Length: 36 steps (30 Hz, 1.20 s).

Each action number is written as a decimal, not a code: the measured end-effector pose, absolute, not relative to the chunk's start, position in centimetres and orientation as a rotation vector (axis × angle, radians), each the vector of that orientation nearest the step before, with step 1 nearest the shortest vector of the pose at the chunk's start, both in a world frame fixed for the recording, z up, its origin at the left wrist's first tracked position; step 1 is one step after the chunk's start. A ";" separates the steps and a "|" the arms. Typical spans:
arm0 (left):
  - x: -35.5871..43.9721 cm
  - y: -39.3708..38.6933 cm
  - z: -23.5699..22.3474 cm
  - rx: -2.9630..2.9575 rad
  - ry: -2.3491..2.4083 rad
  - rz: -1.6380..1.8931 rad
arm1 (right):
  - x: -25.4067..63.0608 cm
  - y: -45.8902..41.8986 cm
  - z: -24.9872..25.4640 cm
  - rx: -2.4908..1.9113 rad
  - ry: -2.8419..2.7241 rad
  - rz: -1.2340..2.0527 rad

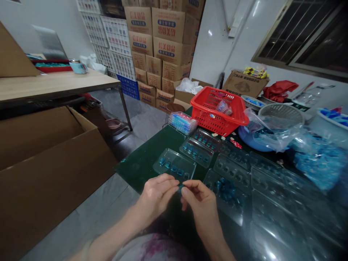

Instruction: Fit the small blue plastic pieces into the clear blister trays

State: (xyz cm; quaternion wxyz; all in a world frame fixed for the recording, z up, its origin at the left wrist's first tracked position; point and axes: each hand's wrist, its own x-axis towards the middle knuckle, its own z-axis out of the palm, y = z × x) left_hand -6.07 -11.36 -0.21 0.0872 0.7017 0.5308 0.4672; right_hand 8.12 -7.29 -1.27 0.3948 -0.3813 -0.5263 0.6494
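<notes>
My left hand (160,191) and my right hand (201,203) meet at the near edge of a clear plastic tray (182,159). Fingertips of both hands pinch a small shiny teal piece (180,187), mostly covered by the fingers; its kind is unclear. A row of several similar teal pieces (173,168) sits in the tray's hollows. To the right of my right hand, a loose heap of teal pieces (225,189) lies on another clear tray (236,214). Just behind, a further clear tray (198,145) bears its own row of teal pieces.
More clear trays (272,203) cover the right of the green table (138,159). A red basket (209,121), a stack of filled packs (182,123) and a bag of blue wrapped pieces (318,159) stand behind. An open cardboard box (54,174) is at left.
</notes>
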 end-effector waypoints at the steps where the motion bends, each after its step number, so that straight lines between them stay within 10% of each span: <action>1: -6.2 -11.3 -0.2 2.102 1.584 1.377 | 8.1 -7.3 -1.3 -0.969 -1.330 1.653; 12: -8.2 -11.1 0.7 2.421 1.516 0.960 | 8.5 -6.9 -1.6 -0.930 -1.305 1.822; 21: -12.4 -7.9 2.3 2.132 2.114 1.528 | 9.8 -6.3 -2.0 -0.826 -1.104 1.993; 28: -15.6 -3.1 0.9 2.168 2.356 0.961 | 10.1 -3.1 -2.6 -1.051 -1.570 1.305; 36: -14.2 -5.6 -1.8 2.020 2.165 1.102 | 8.1 -1.7 -4.4 -1.118 -2.122 0.599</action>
